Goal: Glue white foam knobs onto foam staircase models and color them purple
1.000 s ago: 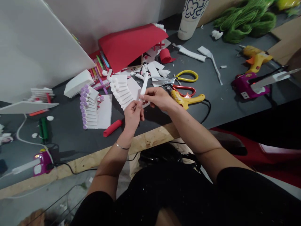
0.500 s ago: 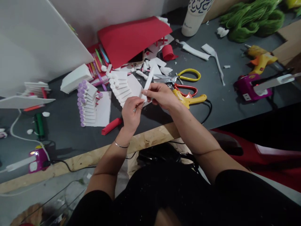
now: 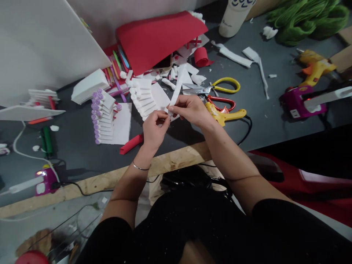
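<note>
My left hand point(image 3: 154, 129) and my right hand point(image 3: 191, 109) meet over the dark table point(image 3: 82, 146), both pinching the lower end of a white foam strip point(image 3: 177, 89) that sticks up and away from me. Just behind the hands lie a row of white rolled foam pieces point(image 3: 143, 101) and, further left, a row of rolls with purple ends point(image 3: 101, 116) on a white sheet. A red foam roll point(image 3: 131, 143) lies left of my left wrist.
Yellow-handled scissors point(image 3: 217, 86), red-handled scissors point(image 3: 221, 102) and a yellow glue gun point(image 3: 224, 115) lie right of my hands. A red foam sheet point(image 3: 159, 38) and white scraps sit behind. Purple glue guns point(image 3: 301, 104) point(image 3: 41, 183) flank the table. Green yarn point(image 3: 305, 20) is far right.
The strip's free end has tilted further away and to the right, and my fingertips have closed in tighter on its lower end. The view has shifted slightly.
</note>
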A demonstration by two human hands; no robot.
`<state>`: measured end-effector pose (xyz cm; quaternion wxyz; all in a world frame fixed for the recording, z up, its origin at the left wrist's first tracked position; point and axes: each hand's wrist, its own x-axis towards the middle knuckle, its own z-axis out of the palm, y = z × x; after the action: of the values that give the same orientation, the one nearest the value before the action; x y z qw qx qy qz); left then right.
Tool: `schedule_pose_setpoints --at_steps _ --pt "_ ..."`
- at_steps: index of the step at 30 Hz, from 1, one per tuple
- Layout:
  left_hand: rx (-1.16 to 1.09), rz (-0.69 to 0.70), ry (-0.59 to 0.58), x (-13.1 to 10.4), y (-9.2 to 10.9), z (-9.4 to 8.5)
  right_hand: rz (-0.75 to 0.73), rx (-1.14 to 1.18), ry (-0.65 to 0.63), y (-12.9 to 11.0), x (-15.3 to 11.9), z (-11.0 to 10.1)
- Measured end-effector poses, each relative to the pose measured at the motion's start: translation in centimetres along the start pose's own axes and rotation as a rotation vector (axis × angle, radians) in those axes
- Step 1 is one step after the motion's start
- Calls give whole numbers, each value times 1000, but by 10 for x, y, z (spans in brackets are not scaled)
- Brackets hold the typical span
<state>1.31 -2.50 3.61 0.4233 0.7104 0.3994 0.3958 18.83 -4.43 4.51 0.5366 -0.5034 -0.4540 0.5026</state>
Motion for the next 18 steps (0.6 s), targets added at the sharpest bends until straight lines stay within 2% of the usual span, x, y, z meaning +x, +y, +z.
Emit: schedule_pose_setpoints --at_steps 6,9,12,18 --pt "-25 -74 10 3 7 -3 -15 -21 -59 -3 -3 0" --pt "-12 -53 20 3 8 -4 -12 5 -77 -4 -4 1" --pt "42 43 37 1 6 -4 25 78 -93 -3 -3 2" --pt "270 332 27 -2 3 -8 113 232 -94 -1 1 2"
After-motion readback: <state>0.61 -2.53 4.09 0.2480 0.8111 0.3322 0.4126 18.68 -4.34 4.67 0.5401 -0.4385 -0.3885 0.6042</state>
